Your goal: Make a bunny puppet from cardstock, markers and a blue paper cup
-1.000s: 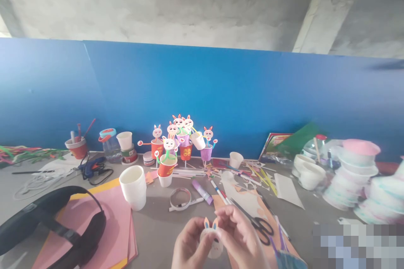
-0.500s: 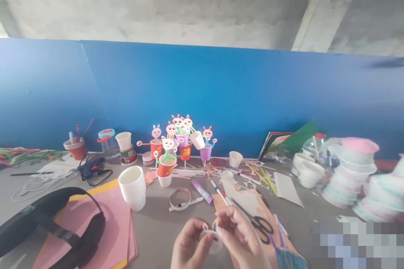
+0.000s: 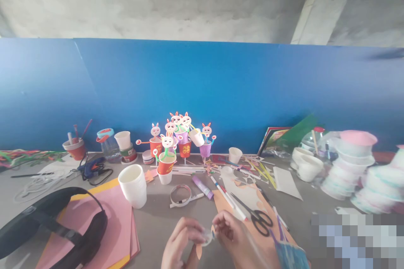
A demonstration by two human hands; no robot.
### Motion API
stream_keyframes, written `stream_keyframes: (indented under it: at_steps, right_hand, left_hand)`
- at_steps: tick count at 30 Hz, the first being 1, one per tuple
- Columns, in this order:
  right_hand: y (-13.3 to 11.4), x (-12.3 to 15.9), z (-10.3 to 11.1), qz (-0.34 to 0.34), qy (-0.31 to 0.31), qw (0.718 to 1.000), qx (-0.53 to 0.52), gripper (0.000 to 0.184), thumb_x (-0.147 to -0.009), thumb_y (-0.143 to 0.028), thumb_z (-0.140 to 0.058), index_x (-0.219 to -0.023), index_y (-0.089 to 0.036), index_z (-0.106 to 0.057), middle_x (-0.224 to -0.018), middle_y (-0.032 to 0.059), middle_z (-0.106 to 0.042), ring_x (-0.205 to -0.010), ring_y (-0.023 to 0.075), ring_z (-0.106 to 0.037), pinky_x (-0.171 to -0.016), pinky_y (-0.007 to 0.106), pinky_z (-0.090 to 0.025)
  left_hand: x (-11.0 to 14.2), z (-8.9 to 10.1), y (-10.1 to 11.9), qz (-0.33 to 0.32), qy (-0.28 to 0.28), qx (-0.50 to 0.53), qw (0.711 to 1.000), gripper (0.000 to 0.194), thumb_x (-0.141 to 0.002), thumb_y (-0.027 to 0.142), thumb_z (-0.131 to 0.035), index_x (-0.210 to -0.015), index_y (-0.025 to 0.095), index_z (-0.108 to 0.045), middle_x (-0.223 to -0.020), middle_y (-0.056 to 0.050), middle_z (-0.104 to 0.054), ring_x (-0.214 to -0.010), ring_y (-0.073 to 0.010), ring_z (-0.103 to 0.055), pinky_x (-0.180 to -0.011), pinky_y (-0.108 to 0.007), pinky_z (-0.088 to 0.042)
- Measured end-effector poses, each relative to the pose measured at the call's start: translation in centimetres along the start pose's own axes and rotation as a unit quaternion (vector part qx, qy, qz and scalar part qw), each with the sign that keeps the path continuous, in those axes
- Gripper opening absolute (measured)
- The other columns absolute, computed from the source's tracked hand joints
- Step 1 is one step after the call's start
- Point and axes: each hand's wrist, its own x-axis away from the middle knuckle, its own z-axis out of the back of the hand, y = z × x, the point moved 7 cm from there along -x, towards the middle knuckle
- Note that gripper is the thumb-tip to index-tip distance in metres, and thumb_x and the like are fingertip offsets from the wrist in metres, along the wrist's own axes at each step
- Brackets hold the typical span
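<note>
My left hand [image 3: 183, 241] pinches a small white paper rabbit face [image 3: 207, 237], which is turned nearly edge-on at the bottom centre. One orange ear [image 3: 199, 251] points down below the left fingers. The other ear lies at the fingertips of my right hand [image 3: 232, 235], whose fingers are curled closed against it. Black-handled scissors [image 3: 261, 222] rest beside the right hand on an orange paper sheet [image 3: 222, 201]. Ahead of both hands lie a tape roll [image 3: 180, 196], a purple glue stick [image 3: 203, 188] and a white marker [image 3: 195, 199].
Rabbit-faced paper cup figures [image 3: 167, 157] stand at the back before a blue partition [image 3: 189, 75]. On the left are a white cup [image 3: 133, 187], pink paper sheets [image 3: 118, 227], a black headset-like strap [image 3: 91, 235] and a glue gun [image 3: 94, 168]. Stacked painted cups [image 3: 353, 168] stand at right.
The rabbit face has turned from facing up to nearly edge-on, one ear swinging downward. My left hand has moved slightly left, and the hands are a little farther apart.
</note>
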Motion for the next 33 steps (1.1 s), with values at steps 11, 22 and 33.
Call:
stream_keyframes:
  at_steps: [11,22,33]
  right_hand:
    - [-1.2,0.0,0.1,0.060,0.007,0.980,0.190,0.011,-0.069,-0.015,-0.062,-0.069,-0.026,-0.060,-0.070,-0.0021,-0.063,-0.062,0.0178,-0.058,-0.059,0.026,-0.042]
    - [-8.5,2.5,0.2,0.191,-0.085,0.966,0.156,0.017,-0.082,-0.008,-0.058,-0.083,-0.025,-0.060,-0.079,-0.0009,-0.062,-0.070,0.0158,-0.061,-0.063,0.022,-0.048]
    - [-9.3,2.5,-1.0,0.261,-0.114,0.884,0.370,0.021,-0.080,-0.003,-0.055,-0.072,-0.023,-0.056,-0.075,-0.0001,-0.062,-0.066,0.0160,-0.058,-0.059,0.024,-0.042]
  left_hand:
    - [0.2,0.0,3.3,-0.216,0.051,-0.134,0.966,0.021,-0.100,0.021,-0.044,-0.084,0.022,-0.059,-0.075,-0.007,-0.066,-0.070,-0.0178,-0.062,-0.075,-0.033,-0.055]
    - [-0.4,-0.7,2.8,-0.161,-0.115,-0.181,0.963,0.019,-0.094,0.007,-0.045,-0.090,0.021,-0.056,-0.088,-0.008,-0.065,-0.074,-0.0182,-0.057,-0.066,-0.029,-0.050]
    - [-1.0,-1.3,2.9,-0.166,-0.137,-0.172,0.961,0.022,-0.092,0.002,-0.043,-0.088,0.020,-0.056,-0.083,-0.006,-0.065,-0.073,-0.0172,-0.057,-0.067,-0.028,-0.049]
